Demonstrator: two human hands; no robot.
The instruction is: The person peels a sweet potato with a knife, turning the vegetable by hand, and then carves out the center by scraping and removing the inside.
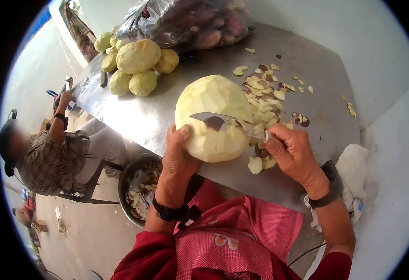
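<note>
A large, round, pale-yellow peeled root vegetable (216,95) is held above the metal table, close to the camera. My left hand (178,151) grips its left side, with the thumb on the near surface and the other fingers hidden behind it. In my right hand (293,151) is a knife (213,115), its curved blade lying across the front of the vegetable. Just below the blade shows a dark reddish-brown patch of skin. Peelings (265,95) in pale yellow and brown lie scattered behind and beside my right hand.
On the metal table (321,112), several peeled vegetables (139,56) are piled by a plastic bag (190,23) of purple-red roots. A tub of scraps (126,200) stands on the floor. A seated person (55,156) works at left. A white cloth (352,172) hangs at right.
</note>
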